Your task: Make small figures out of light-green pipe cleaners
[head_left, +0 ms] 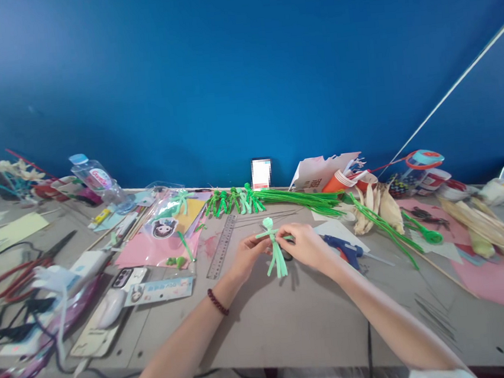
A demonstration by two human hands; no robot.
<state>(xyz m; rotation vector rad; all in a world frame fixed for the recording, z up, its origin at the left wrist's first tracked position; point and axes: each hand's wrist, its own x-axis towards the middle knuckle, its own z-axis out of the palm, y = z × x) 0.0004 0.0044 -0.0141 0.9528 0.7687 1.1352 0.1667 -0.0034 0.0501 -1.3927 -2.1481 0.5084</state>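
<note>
"Central item?"
"One light green doll [278, 262], held upright above the near middle of the table [257, 331], its legs hanging down."
"Left hand [250, 254]?"
"Closed; the doll is pinched at one side by the fingertips. A dark red bracelet [218, 302] is worn at the wrist."
"Right hand [305, 244]?"
"Closed likewise; the doll is gripped at the other side of its body by thumb and fingers."
"Items behind?"
"A row of green figures [234, 201], set along the wall [224, 84]; beside it, to the right, a bundle of green stems [302, 199]."
"To the left?"
"One ruler [222, 248], laid slantwise near the left hand; one clear bag [165, 212], placed over pink paper [135, 250]; one white mouse [111, 308]; one pair of scissors [20, 278], red-handled, blades parted."
"To the right?"
"One blue glue gun [347, 252], partly hidden by the right hand and forearm; pale dried husks [372, 210], piled farther back."
</note>
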